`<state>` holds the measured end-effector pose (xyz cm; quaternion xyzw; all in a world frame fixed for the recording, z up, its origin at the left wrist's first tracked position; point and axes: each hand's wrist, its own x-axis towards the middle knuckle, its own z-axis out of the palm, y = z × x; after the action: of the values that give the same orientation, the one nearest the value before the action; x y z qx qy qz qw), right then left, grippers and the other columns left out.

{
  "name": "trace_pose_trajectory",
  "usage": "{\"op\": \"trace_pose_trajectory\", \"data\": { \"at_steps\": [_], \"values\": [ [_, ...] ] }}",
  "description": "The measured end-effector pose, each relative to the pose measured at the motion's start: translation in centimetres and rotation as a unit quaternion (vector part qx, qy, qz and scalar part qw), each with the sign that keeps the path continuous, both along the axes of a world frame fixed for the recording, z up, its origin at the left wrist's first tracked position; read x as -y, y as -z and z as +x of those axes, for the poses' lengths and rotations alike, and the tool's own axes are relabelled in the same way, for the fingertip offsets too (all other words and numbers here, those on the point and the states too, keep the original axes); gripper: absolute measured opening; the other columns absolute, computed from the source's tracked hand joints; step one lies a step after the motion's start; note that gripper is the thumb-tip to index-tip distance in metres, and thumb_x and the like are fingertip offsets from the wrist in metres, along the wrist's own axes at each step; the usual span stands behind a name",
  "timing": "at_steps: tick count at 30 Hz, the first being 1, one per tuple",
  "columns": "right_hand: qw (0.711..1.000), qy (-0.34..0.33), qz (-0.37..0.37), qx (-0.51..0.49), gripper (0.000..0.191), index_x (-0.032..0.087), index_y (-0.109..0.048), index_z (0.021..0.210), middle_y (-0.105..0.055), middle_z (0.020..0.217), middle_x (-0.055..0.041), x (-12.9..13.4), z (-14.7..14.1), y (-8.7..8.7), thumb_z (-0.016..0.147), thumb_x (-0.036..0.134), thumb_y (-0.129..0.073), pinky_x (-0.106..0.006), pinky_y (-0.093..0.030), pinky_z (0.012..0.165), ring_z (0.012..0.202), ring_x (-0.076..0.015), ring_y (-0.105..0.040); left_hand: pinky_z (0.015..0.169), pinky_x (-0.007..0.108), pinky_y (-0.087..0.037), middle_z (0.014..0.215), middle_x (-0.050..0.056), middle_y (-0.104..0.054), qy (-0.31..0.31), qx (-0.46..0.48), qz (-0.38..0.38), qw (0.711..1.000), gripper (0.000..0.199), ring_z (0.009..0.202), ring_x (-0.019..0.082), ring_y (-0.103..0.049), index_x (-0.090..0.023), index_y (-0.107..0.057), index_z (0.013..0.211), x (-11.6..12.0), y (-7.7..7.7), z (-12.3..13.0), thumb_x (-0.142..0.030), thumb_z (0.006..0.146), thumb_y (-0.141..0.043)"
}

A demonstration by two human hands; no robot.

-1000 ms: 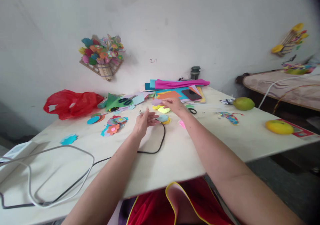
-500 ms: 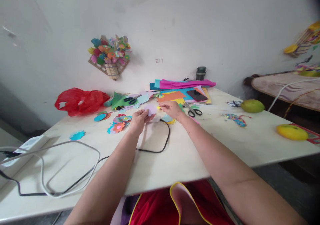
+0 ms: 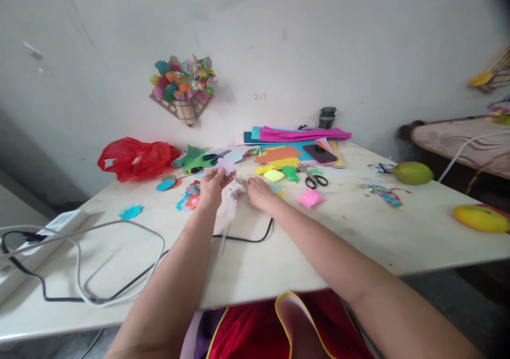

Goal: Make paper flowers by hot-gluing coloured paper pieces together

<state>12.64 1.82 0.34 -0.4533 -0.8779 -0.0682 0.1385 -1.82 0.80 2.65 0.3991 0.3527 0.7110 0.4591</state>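
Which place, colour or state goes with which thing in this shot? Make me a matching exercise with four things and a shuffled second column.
Things
1. Flower cutout in the left hand
2. Phone
3. Plastic bag
4. Power strip

Descriptions
A. Red and crumpled
B. White, with a black plug in it
C. Pale purple
D. Lying on coloured sheets

Right pairs: 1-C, 2-D, 3-A, 4-B

Matt paper lilac flower (image 3: 226, 165), crinkled glossy plastic red bag (image 3: 137, 158).
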Motion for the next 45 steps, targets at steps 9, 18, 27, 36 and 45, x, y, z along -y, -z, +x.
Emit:
{"op": "trace_pose_trajectory", "data": {
  "at_steps": [9, 18, 27, 36, 45],
  "values": [
    [0.990, 0.108, 0.003, -0.091, 0.040, 0.022, -0.048, 0.123, -0.058, 0.110, -0.0121, -0.2, 2.5, -1.4, 0.083, 0.030, -0.047, -0.032, -0.041, 0.079, 0.098, -0.0237, -0.055, 0.075, 0.026, -0.051, 0.072, 0.001, -0.062, -0.109, 0.035, -0.022, 0.993, 0.018, 0.072, 0.013, -0.067, -0.015, -0.047, 0.074, -0.5, 0.1, -1.1, -0.022, 0.072, -0.063],
    [0.891, 0.101, -0.183, -0.404, 0.025, 0.018, -0.063, 0.083, -0.062, 0.066, -0.0012, -2.2, 6.0, -2.0, 0.069, 0.039, -0.063, -0.023, -0.041, 0.051, 0.057, -0.0133, -0.055, 0.067, 0.024, -0.054, 0.065, 0.003, -0.063, 0.026, -0.010, -0.107, 0.994, 0.008, 0.065, 0.013, -0.066, -0.012, -0.053, 0.073, -0.3, 2.3, 0.3, -0.013, 0.074, -0.060],
    [0.815, -0.022, -0.325, -0.480, 0.026, 0.015, -0.054, 0.065, -0.055, 0.052, 0.0022, -1.6, 7.7, -3.0, 0.065, 0.035, -0.069, -0.018, -0.033, 0.035, 0.038, -0.0052, -0.040, 0.062, 0.022, -0.056, 0.070, 0.005, -0.064, 0.081, -0.017, -0.137, 0.987, 0.008, 0.066, 0.013, -0.066, -0.011, -0.053, 0.072, -0.8, 3.5, -0.1, -0.007, 0.073, -0.060],
    [0.840, -0.033, -0.323, -0.434, 0.022, 0.013, -0.056, 0.065, -0.057, 0.053, 0.0017, -1.7, 7.6, -3.0, 0.066, 0.032, -0.067, -0.017, -0.031, 0.036, 0.037, -0.0046, -0.040, 0.068, 0.024, -0.055, 0.074, 0.007, -0.066, 0.120, -0.048, -0.136, 0.982, 0.004, 0.069, 0.014, -0.066, -0.010, -0.060, 0.075, -0.7, 3.5, -0.3, -0.010, 0.072, -0.063],
    [0.873, -0.008, -0.302, -0.383, 0.025, 0.014, -0.057, 0.074, -0.054, 0.053, 0.0023, -0.8, 7.1, -3.8, 0.069, 0.036, -0.066, -0.018, -0.030, 0.034, 0.035, -0.0044, -0.037, 0.068, 0.025, -0.054, 0.073, 0.008, -0.066, 0.137, -0.062, -0.133, 0.980, 0.005, 0.069, 0.014, -0.065, -0.009, -0.061, 0.074, -0.7, 3.6, -0.5, -0.012, 0.071, -0.064]
  ]
}}
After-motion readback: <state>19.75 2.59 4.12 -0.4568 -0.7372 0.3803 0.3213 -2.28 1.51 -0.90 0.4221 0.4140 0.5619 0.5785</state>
